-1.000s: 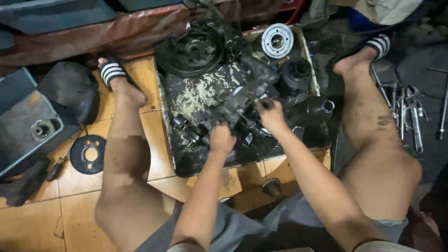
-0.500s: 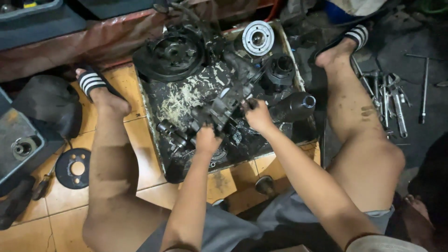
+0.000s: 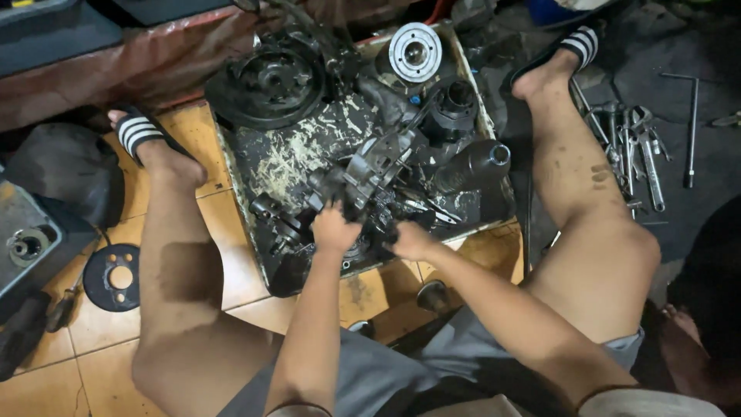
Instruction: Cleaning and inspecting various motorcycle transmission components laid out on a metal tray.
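- Gripping w/ your left hand (image 3: 334, 229), closed on the greasy housing (image 3: 370, 174), mid-tray (image 3: 235, 166), to steady it.
- Right hand (image 3: 411, 241) curled at housing's near edge; pinch unclear.
- Wrenches (image 3: 637, 154) lie right, w/in reach.

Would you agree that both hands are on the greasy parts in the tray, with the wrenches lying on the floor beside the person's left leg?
Not quite: the wrenches lie beside the right leg, as the head view shows. The rest holds: the left hand and right hand are both on the greasy parts in the tray.
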